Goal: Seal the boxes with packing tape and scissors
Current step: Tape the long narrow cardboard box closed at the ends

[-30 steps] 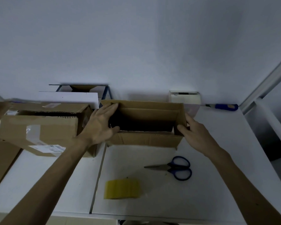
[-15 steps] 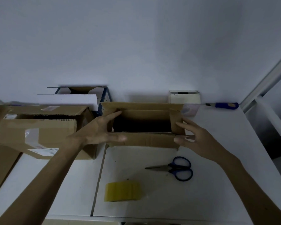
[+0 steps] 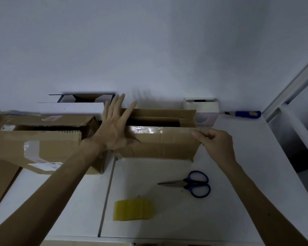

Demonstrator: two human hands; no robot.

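A brown cardboard box (image 3: pixel 167 144) stands at the middle of the white table, its near flap raised and a dark gap still showing along its top. My left hand (image 3: pixel 114 128) lies flat with fingers spread on the box's left end. My right hand (image 3: pixel 215 141) pinches the near flap's right corner. A roll of yellowish packing tape (image 3: pixel 133 209) lies on the table in front of the box. Blue-handled scissors (image 3: pixel 190 184) lie shut to the right of the tape, blades pointing left.
A larger open cardboard box (image 3: pixel 41 144) stands at the left, with a white box (image 3: pixel 69 107) and another open box behind it. A small white box (image 3: pixel 203 110) and a blue-handled tool (image 3: pixel 245 114) sit at the back right. The table (image 3: pixel 256 174) edge runs along the right.
Both hands left the box's inner side flaps. The near flap has been lifted up over the opening; my left hand now presses flat on the left end and my right hand pinches the flap's corner.
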